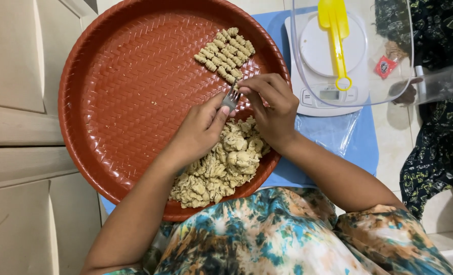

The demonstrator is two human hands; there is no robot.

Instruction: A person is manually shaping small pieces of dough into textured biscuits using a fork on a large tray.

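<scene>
A big round red-brown tray [129, 107] with a woven pattern lies in front of me. My left hand [198, 132] grips a small metal fork [230, 98] over its middle. The fingertips of my right hand [272, 107] pinch at the fork's tines, where a bit of dough may sit, too small to tell. Just beyond the fork lie neat rows of small ridged dough pieces [225, 53]. A heap of beige dough lumps [221, 165] fills the near part of the tray, partly hidden under both hands.
A white kitchen scale [323, 94] stands on a blue mat [366, 147] to the right, under a clear plastic bowl [402, 66] holding a yellow spatula [335, 35]. A clear jar [442, 84] and dark patterned cloth [435, 153] lie at far right. Beige cabinet doors [18, 127] at left.
</scene>
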